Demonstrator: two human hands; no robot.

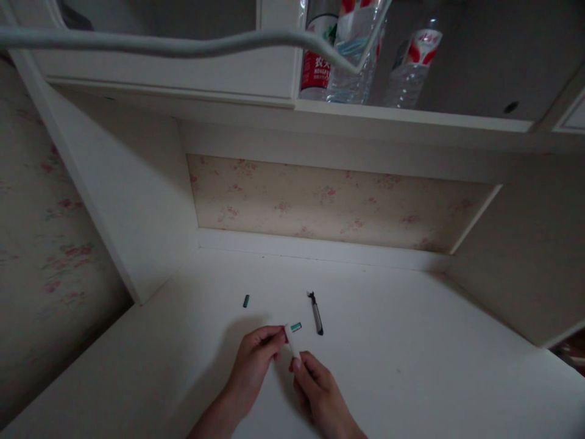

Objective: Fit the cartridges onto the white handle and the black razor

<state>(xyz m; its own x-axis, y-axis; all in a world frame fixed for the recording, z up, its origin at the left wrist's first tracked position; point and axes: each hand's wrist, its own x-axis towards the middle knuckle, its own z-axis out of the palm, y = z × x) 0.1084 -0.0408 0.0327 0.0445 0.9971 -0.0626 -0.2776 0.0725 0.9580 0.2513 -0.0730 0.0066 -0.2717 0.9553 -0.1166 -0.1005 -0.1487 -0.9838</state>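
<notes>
My left hand [260, 352] pinches the upper end of a small white strip-like piece [292, 342], its fingers closed around the edge. Lower down, my right hand [313, 384] grips the same piece between thumb and fingers. Right by its top end shows a small green and black razor cartridge [296, 327]; whether it is attached to the white piece or lies behind it I cannot tell. Another green and black cartridge [246, 301] lies on the desk to the left. Beyond my right hand rests a grey and black razor handle [317, 314], with no cartridge visible on it.
The white desktop [402, 341] runs back to a low ledge and floral wallpaper [320, 201]. Side panels [114, 201] enclose it. Overhead, a shelf [411, 119] holds plastic bottles [414, 64], and a pale bar [183, 44] crosses in front.
</notes>
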